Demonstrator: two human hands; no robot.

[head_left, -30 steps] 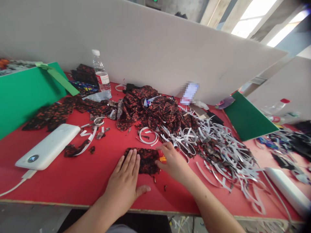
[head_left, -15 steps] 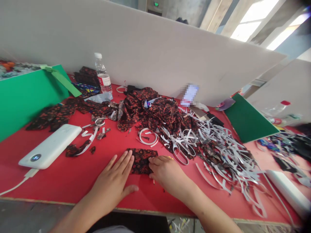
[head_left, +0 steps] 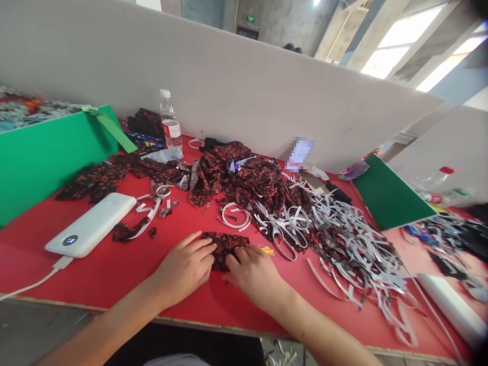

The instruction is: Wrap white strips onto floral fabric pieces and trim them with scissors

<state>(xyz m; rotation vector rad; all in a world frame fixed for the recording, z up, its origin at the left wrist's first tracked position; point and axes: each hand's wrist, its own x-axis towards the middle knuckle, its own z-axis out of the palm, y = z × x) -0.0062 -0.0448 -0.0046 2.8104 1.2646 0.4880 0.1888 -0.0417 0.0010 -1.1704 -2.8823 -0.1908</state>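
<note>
A small folded piece of dark floral fabric (head_left: 224, 244) with red flowers lies on the red table in front of me. My left hand (head_left: 192, 262) holds its left edge, fingers bent over the top and the thumb mostly hidden. On the right side, my right hand (head_left: 253, 269) has curled fingers pressed on the fabric, gripping its edge. Just beyond the right hand is a small yellow scrap (head_left: 268, 250). Scissors (head_left: 284, 244) with pale handles lie to the right, their blades covered by white strips.
A heap of floral fabric (head_left: 236, 173) is at the back, with tangled white strips (head_left: 354, 239) to the right. A white power bank (head_left: 91, 223) with a cable lies left. A water bottle (head_left: 171, 124), a phone (head_left: 300, 154) and green boards (head_left: 57, 157) stand around the red table (head_left: 152, 284).
My left hand has gone from lying flat with the thumb out to bent fingers at the fabric's left edge. The right hand stays on the right side. The view has shifted slightly.
</note>
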